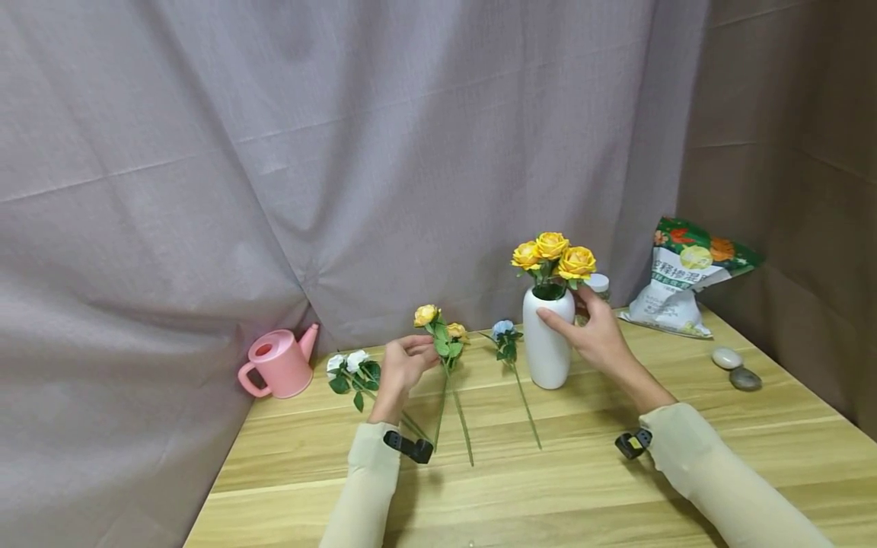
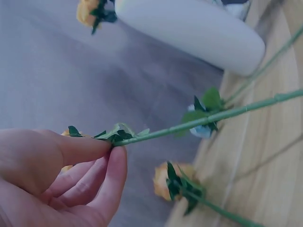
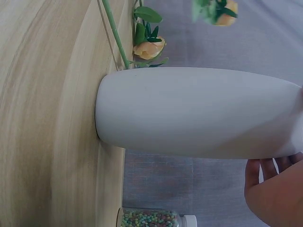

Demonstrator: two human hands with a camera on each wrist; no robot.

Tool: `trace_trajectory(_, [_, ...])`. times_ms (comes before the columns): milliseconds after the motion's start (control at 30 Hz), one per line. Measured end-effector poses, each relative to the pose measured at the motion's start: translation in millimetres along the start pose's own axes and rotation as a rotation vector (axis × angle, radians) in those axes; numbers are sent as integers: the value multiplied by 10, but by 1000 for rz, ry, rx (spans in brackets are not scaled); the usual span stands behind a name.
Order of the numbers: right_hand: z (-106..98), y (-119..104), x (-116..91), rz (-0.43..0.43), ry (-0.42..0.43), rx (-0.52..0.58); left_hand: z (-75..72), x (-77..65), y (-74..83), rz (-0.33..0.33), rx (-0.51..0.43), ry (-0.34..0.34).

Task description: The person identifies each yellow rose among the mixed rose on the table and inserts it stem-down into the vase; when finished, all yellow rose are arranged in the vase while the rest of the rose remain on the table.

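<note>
My left hand [image 1: 403,369] pinches the green stem of a yellow rose [image 1: 425,315] just under its leaves. The left wrist view shows thumb and fingertips meeting on that stem [image 2: 199,122], its lower end slanting down toward the table. A second yellow rose [image 1: 456,331] lies on the table behind it. My right hand [image 1: 603,335] grips the upper part of a white vase [image 1: 548,354], thumb across the front and fingers round the far side. The vase stands upright, holding three yellow roses [image 1: 551,245]. Between the hands lies a blue flower [image 1: 503,329].
White roses [image 1: 356,361] and a pink watering can [image 1: 281,365] are at the left. Behind the vase stands a white-capped jar [image 3: 151,218] of colored pellets. A printed bag [image 1: 674,281], a white stone [image 1: 727,358] and a grey stone [image 1: 744,378] lie at the right.
</note>
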State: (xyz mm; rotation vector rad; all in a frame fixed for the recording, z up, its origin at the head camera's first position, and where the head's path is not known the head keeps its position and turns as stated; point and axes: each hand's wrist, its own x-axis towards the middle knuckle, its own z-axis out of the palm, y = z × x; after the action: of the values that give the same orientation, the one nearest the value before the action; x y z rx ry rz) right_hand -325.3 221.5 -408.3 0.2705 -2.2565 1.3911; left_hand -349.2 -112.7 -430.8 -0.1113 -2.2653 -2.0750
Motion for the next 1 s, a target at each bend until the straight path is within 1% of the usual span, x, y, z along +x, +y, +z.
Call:
trace_trajectory(100, [2,-4,4,-8,2,-8,37,-23,87,-1,-77,-32])
trace_trajectory(200, [3,-9,4,-9,3,-10,73,-51,166,5,-131,-52])
trace_trajectory(300, [1,-6,1,-11,3,-4,107,-70,237,22,-184,-42])
trace_trajectory(400, [0,-1,0,-17,1,0,137,-88,318,64,-257,-9])
trace_trajectory(567, [-9,5,5,-17,5,0,205,-98,485,150,-381,93])
trace_trajectory(667, [-9,15,7,-17,5,1,251,-89,600,192,-504,160])
trace_trajectory(800, [-7,22,4,-14,2,3,310,-65,756,252,-664,208])
trace_trajectory(867, [-7,25,3,-13,2,0,339,-48,828,292,-706,225])
trace_trajectory(1000, [-5,33,8,-14,2,-10,411,-26,970,386,-759,262])
